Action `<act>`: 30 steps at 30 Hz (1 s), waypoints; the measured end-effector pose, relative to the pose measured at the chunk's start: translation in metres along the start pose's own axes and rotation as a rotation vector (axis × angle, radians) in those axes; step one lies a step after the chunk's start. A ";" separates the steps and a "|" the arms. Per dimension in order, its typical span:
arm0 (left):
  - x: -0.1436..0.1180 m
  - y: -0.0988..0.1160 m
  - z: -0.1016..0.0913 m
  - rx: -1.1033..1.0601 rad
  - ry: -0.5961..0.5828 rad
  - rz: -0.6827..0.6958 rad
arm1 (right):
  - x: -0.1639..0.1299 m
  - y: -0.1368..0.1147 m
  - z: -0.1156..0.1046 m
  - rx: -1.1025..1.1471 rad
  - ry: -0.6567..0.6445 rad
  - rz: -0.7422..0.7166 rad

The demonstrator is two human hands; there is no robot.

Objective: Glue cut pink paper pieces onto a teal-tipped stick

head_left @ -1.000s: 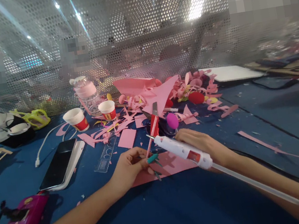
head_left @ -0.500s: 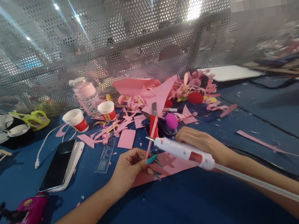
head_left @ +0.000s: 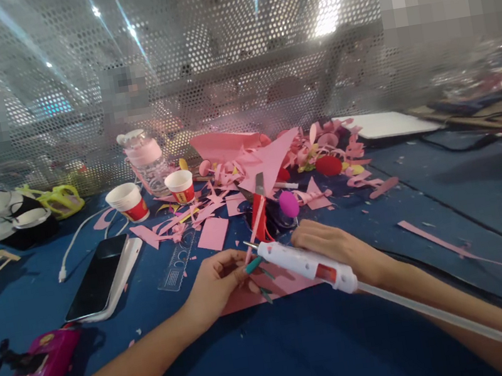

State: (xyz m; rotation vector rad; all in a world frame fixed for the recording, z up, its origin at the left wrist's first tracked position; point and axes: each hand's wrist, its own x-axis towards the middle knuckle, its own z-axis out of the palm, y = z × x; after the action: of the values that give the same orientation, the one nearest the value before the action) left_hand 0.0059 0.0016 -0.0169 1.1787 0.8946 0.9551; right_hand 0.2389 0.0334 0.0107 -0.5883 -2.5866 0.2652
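Fingers [head_left: 240,273] of our left hand [head_left: 216,285] pinch shut around a thin pink paper stick with a teal tip [head_left: 254,265], holding it just above a flat pink paper sheet [head_left: 289,283] on the blue counter [head_left: 283,361]. Our right hand [head_left: 337,247] is wrapped closed around a white plastic hot glue gun [head_left: 308,261]; its fingers sit behind the gun body, so we cannot see the trigger.

We judge the gluing goes best if we hold the stick steady, bring only the metal nozzle [head_left: 251,246] to the joint, squeeze out a small bead, and keep the pinching fingers clear of the hot tip.

The gun's long axis runs diagonally: nozzle up and to the left, almost touching the stick just above our left fingers, and a clear glue rod [head_left: 432,312] trailing down to the right along our right forearm. The pink stick slants up and away from our left fingers toward a red-handled utility knife [head_left: 259,212] just beyond them.

Farther beyond the fingers lies a heap of pink paper scraps [head_left: 275,159] with a small magenta ball [head_left: 288,203]. To the left of our left fingers are a clear plastic ruler [head_left: 179,260], a black smartphone [head_left: 100,275], and two red-and-white paper cups [head_left: 128,202].
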 end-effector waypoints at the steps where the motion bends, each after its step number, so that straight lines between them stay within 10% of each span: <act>1: 0.000 0.000 0.000 -0.003 -0.001 -0.001 | 0.000 0.000 0.000 -0.011 0.015 0.005; 9: 0.002 0.002 0.002 -0.072 0.011 -0.007 | -0.005 0.005 -0.003 -0.174 0.239 0.105; 17: 0.001 0.000 0.000 -0.066 0.029 0.007 | 0.000 -0.002 0.001 -0.040 0.011 0.015; 30: 0.001 0.002 0.001 -0.048 0.034 0.005 | -0.002 0.001 -0.001 -0.113 0.147 0.098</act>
State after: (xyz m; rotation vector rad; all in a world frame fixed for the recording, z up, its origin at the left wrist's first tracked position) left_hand 0.0070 0.0019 -0.0146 1.1272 0.8910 0.9985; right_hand 0.2410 0.0339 0.0104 -0.7480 -2.4466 0.1037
